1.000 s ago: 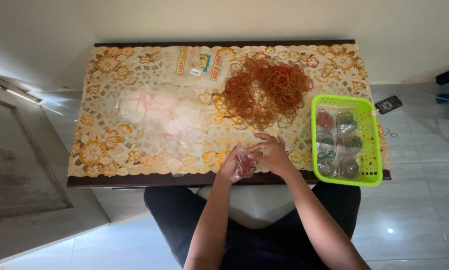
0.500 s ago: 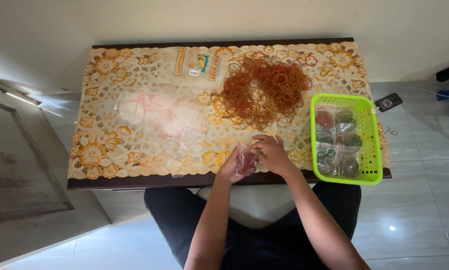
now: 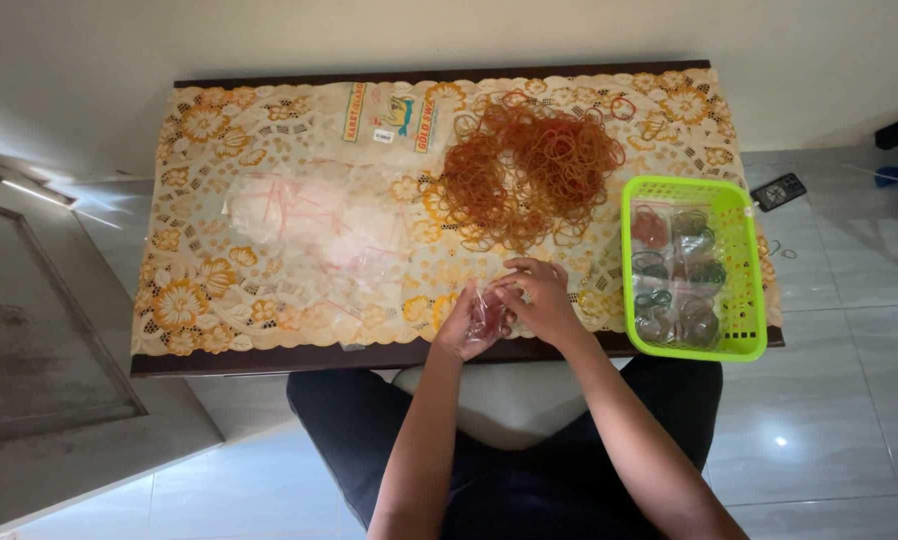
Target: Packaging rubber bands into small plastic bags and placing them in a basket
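Two hands meet at the near edge of a low bench [image 3: 269, 358], seen from above by a seated person in dark clothing. The left hand [image 3: 466, 325] and the right hand [image 3: 537, 300] are pressed close together, their fingertips pinching a small clear plastic bag [image 3: 487, 312] with something reddish inside; the bag sits between both hands, just over the bench's front edge. A lace-patterned cloth with orange and yellow flowers [image 3: 194, 300] covers the bench top. Just beyond the hands, toward the far side, lies a loose heap of orange-brown rubber bands [image 3: 529, 170]. To the right of the hands, near but apart from them, stands a bright green plastic basket [image 3: 744, 275] holding several small filled clear bags with red and dark green contents. To the left, a pile of empty clear plastic bags [image 3: 314, 225] with thin red strips is spread across the cloth, and a printed packet [image 3: 389, 118] lies at the far edge. A small dark device [image 3: 778, 191] rests on the tiled floor beside the basket's far corner.
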